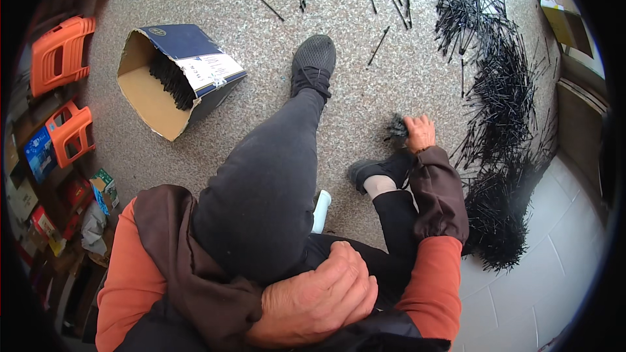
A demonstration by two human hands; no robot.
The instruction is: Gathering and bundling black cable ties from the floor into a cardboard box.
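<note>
My right hand (420, 132) reaches out past my bent right leg. Its fingers are closed round a bundle of thin dark sticks (396, 129), held end-on just above the floor beside my right shoe (381, 171). My left hand (323, 293) rests by my lap with its fingers curled and pressed together. Whatever it may hold is hidden behind the fingers. A long heap of thin black sticks with small knobbed ends (499, 98) curves along the right side, and a denser clump (499, 221) stands at its near end.
A blue open cardboard box (179, 42) lies on its side at left with black sticks inside. Loose sticks (381, 45) are scattered ahead on the speckled floor. Orange plastic stools (62, 55) and small boxes line the left edge. A pale tube-shaped thing (320, 212) shows between my legs.
</note>
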